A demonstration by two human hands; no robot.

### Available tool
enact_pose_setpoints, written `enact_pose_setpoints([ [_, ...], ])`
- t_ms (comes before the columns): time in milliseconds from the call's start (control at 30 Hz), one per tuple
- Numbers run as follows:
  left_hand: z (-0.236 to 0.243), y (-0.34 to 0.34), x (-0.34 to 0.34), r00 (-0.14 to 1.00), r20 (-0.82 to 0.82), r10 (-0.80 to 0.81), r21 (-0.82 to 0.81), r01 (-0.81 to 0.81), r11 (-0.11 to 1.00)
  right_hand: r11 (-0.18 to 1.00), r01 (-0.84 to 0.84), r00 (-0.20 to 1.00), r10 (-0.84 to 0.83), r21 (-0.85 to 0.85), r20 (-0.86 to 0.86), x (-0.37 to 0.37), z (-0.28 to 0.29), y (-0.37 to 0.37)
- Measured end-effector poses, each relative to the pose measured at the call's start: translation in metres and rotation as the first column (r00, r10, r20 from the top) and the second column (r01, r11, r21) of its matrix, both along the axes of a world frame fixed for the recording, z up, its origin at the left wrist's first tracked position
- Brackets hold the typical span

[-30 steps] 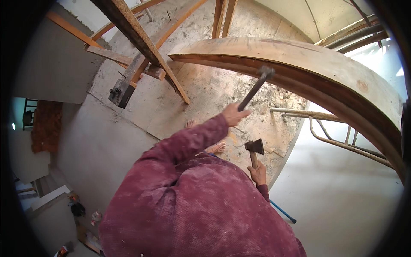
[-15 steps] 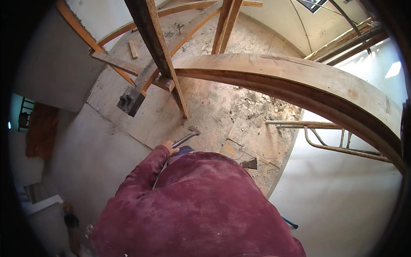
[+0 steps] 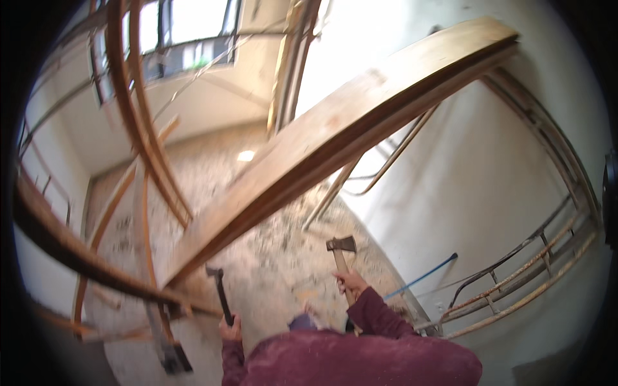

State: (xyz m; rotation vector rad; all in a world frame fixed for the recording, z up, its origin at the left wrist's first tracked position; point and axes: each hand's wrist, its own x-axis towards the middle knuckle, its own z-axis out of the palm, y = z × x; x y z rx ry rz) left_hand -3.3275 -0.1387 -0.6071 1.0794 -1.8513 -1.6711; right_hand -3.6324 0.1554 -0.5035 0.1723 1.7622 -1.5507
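My left hand [image 3: 230,328] is closed round the handle of a hammer [image 3: 223,293], held upright with its dark metal head at the top. To the right, my right hand [image 3: 352,282] grips the pale wooden handle of a hatchet [image 3: 341,244]. The hatchet's broad dark blade points up and to the right, apart from the hammer. Both tools are over a dusty, debris-strewn board floor [image 3: 277,270]. Dark red sleeves cover my forearms, and my torso fills the lower edge.
A long, thick wooden beam [image 3: 360,122] slants across the space ahead of me. Wooden posts [image 3: 138,109] stand at the left. A rusty metal scaffold frame [image 3: 515,289] and a thin blue rod [image 3: 421,275] are at the right. A window [image 3: 193,38] is at the back.
The view has swung to the right. My right hand, hidden before, now shows with the hatchet raised ahead of me. My left hand still holds the hammer, now more upright.
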Motion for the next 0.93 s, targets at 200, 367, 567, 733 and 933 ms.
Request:
enact_pose_setpoints([
  [200, 0.094, -0.099, -0.169, 0.942, -0.318, -0.106, -0.305, 0.005, 0.952, 0.654, 0.192, 0.848, -0.486, -0.732, -0.211, -0.111, 0.087, -0.010],
  [367, 0.145, -0.188, -0.291, 0.918, -0.335, -0.210, -0.298, 0.108, 0.948, 0.477, 0.113, 0.712, -0.650, -0.871, -0.264, -0.203, 0.119, -0.051],
  [567, 0.100, -0.269, -0.399, 0.927, -0.204, -0.314, -0.268, 0.256, 0.929, 0.410, 0.010, 0.675, -0.676, -0.912, -0.296, -0.269, 0.155, -0.091],
  [733, 0.126, -0.263, -0.416, 0.942, -0.050, -0.333, -0.377, 0.291, 0.879, 0.472, 0.016, 0.654, -0.672, -0.881, -0.348, -0.311, 0.159, -0.106],
  [933, 0.084, -0.310, -0.444, 0.809, -0.029, -0.587, -0.146, 0.577, 0.803, 0.290, -0.068, 0.736, -0.631, -0.954, -0.244, -0.323, 0.150, -0.112],
])
